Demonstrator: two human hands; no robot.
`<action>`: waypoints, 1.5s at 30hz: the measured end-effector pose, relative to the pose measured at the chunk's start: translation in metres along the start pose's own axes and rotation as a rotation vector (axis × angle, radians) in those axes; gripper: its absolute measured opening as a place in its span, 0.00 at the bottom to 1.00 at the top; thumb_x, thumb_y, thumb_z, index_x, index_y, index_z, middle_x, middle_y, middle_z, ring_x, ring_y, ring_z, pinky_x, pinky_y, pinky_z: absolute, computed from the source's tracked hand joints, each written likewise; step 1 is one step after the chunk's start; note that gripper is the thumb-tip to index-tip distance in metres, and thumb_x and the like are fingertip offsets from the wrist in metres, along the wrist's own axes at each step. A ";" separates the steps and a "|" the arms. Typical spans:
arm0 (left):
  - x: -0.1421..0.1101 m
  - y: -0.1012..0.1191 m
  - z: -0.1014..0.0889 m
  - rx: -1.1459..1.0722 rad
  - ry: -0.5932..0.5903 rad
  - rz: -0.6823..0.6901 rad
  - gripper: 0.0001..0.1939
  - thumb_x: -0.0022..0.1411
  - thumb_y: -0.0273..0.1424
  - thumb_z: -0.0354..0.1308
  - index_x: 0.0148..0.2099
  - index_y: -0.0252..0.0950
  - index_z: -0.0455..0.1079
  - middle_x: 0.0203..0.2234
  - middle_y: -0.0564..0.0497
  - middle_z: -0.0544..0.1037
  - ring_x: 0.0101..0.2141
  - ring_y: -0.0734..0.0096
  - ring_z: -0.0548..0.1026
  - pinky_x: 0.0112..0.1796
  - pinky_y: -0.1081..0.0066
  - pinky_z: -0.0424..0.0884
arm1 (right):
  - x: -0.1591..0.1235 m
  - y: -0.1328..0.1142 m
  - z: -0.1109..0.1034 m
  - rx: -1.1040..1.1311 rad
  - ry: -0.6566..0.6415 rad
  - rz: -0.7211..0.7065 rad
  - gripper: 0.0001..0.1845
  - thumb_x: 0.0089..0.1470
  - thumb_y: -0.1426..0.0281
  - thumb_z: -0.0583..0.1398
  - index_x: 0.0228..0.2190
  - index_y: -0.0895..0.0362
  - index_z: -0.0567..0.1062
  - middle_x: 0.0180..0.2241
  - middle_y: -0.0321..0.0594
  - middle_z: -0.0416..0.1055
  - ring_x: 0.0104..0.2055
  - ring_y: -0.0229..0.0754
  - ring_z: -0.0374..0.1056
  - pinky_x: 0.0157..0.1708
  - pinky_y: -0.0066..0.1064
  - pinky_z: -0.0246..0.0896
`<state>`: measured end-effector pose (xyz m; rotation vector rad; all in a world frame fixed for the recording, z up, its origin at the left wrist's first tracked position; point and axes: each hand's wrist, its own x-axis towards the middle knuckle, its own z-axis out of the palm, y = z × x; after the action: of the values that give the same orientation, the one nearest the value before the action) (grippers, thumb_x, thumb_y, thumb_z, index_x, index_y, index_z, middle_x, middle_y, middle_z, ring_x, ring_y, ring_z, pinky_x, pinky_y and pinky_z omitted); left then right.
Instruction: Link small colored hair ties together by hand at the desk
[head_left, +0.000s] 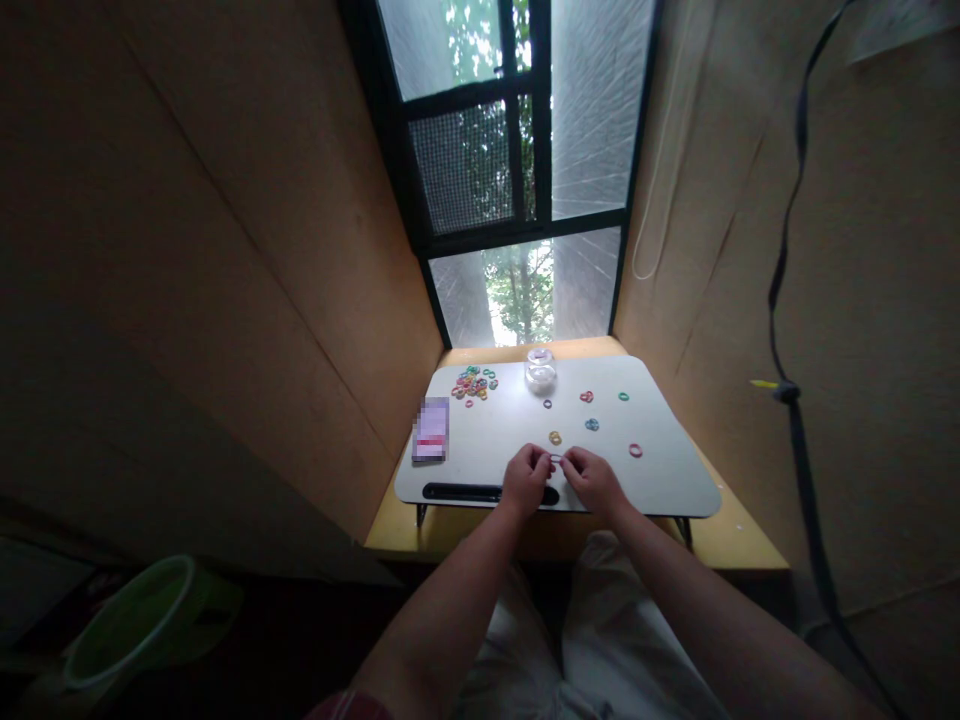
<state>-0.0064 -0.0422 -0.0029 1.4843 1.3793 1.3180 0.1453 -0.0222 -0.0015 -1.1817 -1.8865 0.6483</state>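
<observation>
Window [472, 170] light falls across the white table [664, 490] at which you sit, a black slot [457, 492] set along its near edge. Your left hand [526, 475] covers part of that slot; your right hand [592, 478] is just beside it. The purple pack [431, 428] lies well left, a mixed pile [472, 385] beyond it, and a clear jar [540, 378] stands at the far edge, all clear of your fingers. Nearer are the blue cluster [592, 425] and the yellow cluster [555, 438], the latter just ahead of your knuckles and the likeliest thing to be nudged. A pink ring [636, 450] lies alone to the right. Smallest of all, a pale loop [556, 458] spans the gap between your hands, pinched in the fingertips of both. It should prove very light, soft and springy, hard to break; opposite edges offer the best hold.
</observation>
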 end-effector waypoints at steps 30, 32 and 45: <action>0.009 -0.005 0.000 -0.162 -0.076 -0.084 0.16 0.57 0.33 0.57 0.48 0.35 0.69 0.34 0.48 0.78 0.31 0.72 0.76 0.31 0.73 0.72 | 0.003 -0.001 -0.002 0.179 -0.017 0.095 0.13 0.59 0.64 0.51 0.26 0.55 0.69 0.23 0.33 0.70 0.26 0.36 0.65 0.29 0.26 0.57; 0.008 -0.004 -0.001 -0.176 -0.029 -0.064 0.14 0.57 0.34 0.58 0.45 0.35 0.68 0.32 0.49 0.78 0.29 0.73 0.75 0.31 0.73 0.71 | 0.007 0.000 -0.002 0.175 -0.019 0.107 0.13 0.59 0.64 0.51 0.26 0.55 0.69 0.22 0.33 0.70 0.25 0.37 0.64 0.27 0.27 0.56; 0.006 0.002 -0.011 -0.225 -0.135 -0.081 0.06 0.58 0.32 0.55 0.37 0.36 0.67 0.26 0.53 0.73 0.26 0.75 0.69 0.29 0.75 0.65 | 0.125 0.017 0.001 -0.108 -0.099 0.120 0.13 0.55 0.68 0.51 0.24 0.56 0.71 0.17 0.34 0.69 0.22 0.36 0.63 0.25 0.26 0.53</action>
<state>-0.0166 -0.0379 0.0028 1.3269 1.1526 1.2539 0.1222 0.0974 0.0296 -1.3624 -1.9647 0.6883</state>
